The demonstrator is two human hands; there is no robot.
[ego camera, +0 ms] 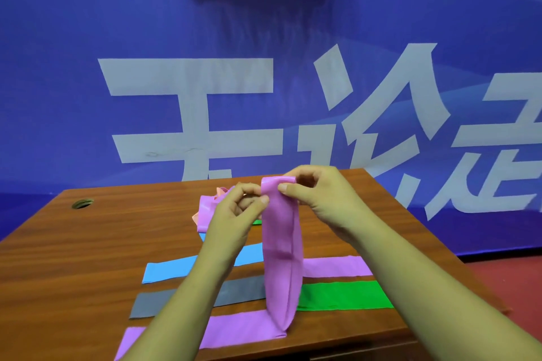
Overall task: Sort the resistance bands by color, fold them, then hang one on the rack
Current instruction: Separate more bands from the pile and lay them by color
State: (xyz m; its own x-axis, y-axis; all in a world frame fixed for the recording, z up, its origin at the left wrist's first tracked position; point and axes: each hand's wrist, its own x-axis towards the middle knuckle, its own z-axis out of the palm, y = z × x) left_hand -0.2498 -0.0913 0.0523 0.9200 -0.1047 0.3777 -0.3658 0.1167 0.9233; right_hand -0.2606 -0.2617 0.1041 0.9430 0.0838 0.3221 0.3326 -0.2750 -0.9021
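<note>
- Both hands are up over the middle of the worktop [73, 258], and they share one thing: the pink band [281, 255].
- The left hand [234, 214] has its fingers curled in tight, with thumb and forefinger pinching the band's top left corner.
- The right hand [319, 193] pinches the top right corner, thumb in front and the other fingers curled behind the glossy top edge.
- The band hangs straight down from that double pinch, with a crease running down its lower half. Its bottom end touches the worktop right at the end of the front pink strip [234, 328]; whether the two are one piece cannot be told.
- Lying flat behind: the grey band [190, 299] and green band [343, 296] in one row, then the blue band [173, 271] and another pink strip [337, 267] in the next.
- A crumpled heap [205, 208] of pink and peach bands sits just behind the left hand.
- Edges: the green band's right end lies near the worktop's right edge, and the front pink strip's left end runs out of the bottom of the view.
- Room: bare wood stretches across the left side, from the cable hole [82, 203] down to the bands' left ends.
</note>
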